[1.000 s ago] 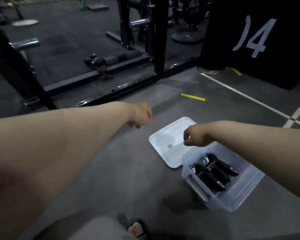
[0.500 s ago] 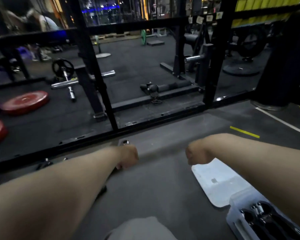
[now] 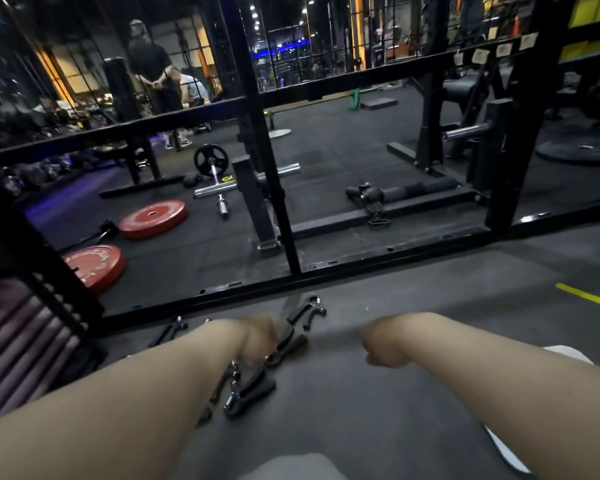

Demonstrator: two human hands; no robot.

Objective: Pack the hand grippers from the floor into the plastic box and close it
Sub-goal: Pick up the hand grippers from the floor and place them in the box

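Grey floor (image 3: 361,420) across the lower half. Black rack (image 3: 253,133) upright beyond it, with its base rail (image 3: 395,252) laid flat across the floor from left to right, walling the near strip off from the darker matting behind. At far left, a purplish ribbed surface (image 3: 18,341), too blurred to name. Past the rail, two red plates (image 3: 153,219) flat on the matting, a barbell (image 3: 219,183) with one black disc behind them, and a padded roller (image 3: 420,190) lying to the right. Far back, a person (image 3: 153,74) standing.

Nearer, both forearms stretched forward over the floor. Under the right forearm, a white lid (image 3: 568,353), mostly covered, showing only at its edges.

Left grip (image 3: 257,339) low over the grippers (image 3: 248,393), fingers bent downward, motion-blurred. Cannot tell whether anything is held in it. Right grip (image 3: 385,348) well apart to the right, fingers curled under into a fist, nothing seen in it.

Grippers scattered on the floor just short of the rail: a cluster beside the left forearm, one (image 3: 288,346) touching or just beside the left grip, one (image 3: 305,311) farther out, one (image 3: 168,332) off to the left by the rail. Short yellow tape (image 3: 587,296) on the floor at right.
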